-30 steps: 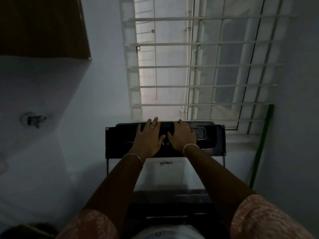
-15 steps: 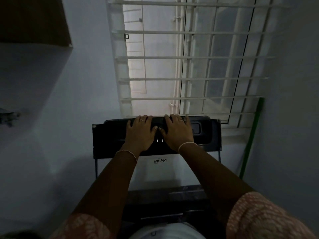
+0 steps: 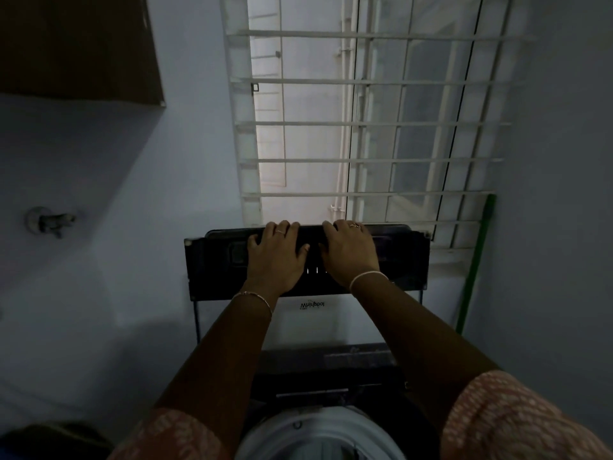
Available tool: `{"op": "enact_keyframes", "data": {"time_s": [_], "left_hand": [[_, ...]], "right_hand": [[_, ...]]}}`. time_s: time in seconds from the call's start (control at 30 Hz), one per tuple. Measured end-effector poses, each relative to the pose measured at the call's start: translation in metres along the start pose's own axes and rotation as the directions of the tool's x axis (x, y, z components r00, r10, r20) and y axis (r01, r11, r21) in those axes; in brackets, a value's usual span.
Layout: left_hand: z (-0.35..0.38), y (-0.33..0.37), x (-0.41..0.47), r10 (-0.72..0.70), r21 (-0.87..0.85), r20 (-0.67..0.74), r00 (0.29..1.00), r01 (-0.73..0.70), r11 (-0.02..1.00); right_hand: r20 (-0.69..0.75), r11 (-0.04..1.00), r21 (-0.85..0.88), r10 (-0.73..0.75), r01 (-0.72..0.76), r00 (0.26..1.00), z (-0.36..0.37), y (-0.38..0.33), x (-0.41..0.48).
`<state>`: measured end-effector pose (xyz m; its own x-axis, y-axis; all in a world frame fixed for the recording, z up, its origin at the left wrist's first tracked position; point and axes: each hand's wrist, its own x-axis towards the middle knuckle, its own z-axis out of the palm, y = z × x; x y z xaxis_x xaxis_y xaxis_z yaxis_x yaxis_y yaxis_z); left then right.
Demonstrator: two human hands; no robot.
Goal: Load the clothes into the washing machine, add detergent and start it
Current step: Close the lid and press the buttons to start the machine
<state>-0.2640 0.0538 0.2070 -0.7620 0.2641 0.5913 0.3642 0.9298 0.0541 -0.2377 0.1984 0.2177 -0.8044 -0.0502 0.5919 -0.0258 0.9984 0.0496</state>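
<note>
The washing machine's dark lid [image 3: 408, 260] stands raised in front of me, below the window. A white panel with an upside-down brand logo [image 3: 311, 305] shows under it. My left hand [image 3: 275, 257] and my right hand [image 3: 351, 254] lie side by side on the lid's middle, fingers curled over its top edge. The pale rim of the open drum [image 3: 318, 433] shows at the bottom between my forearms. I can see neither clothes nor detergent.
A barred window [image 3: 365, 124] fills the wall behind the machine. A green pole [image 3: 474, 260] leans in the right corner. A wall tap [image 3: 49, 220] sticks out at the left, under a dark wooden cupboard [image 3: 76, 44]. The room is dim.
Both hands have slid up the lid from lying flat on its face, and the fingers now hook over the top edge. The lid stays upright.
</note>
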Motion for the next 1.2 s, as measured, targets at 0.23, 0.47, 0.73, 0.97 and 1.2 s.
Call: {"op": "enact_keyframes", "data": {"time_s": [0.23,0.47,0.73,0.97,1.2], "left_hand": [[-0.034,0.016,-0.035,0.017,0.135,-0.037,0.999,-0.012,0.991],[-0.073,0.02,-0.072,0.134,0.223,-0.006,0.991,-0.129,0.966],[-0.088,0.018,-0.16,0.24,0.11,-0.071,0.968,-0.231,0.967],[-0.087,0.028,-0.259,0.223,0.115,0.056,0.973,-0.228,0.967],[-0.064,0.025,-0.33,0.245,0.125,0.217,0.945,-0.276,0.953]], "right_hand": [[-0.066,1.0,0.005,0.008,-0.008,0.998,-0.04,-0.004,-0.036],[-0.068,0.998,0.066,0.015,-0.01,0.998,-0.082,-0.008,-0.076],[-0.017,0.96,0.145,-0.239,0.239,0.971,-0.094,-0.004,-0.166],[0.125,0.89,0.202,-0.437,0.408,0.891,-0.097,0.004,-0.252],[0.374,0.888,0.352,-0.422,0.294,0.826,-0.074,0.003,-0.315]]}}
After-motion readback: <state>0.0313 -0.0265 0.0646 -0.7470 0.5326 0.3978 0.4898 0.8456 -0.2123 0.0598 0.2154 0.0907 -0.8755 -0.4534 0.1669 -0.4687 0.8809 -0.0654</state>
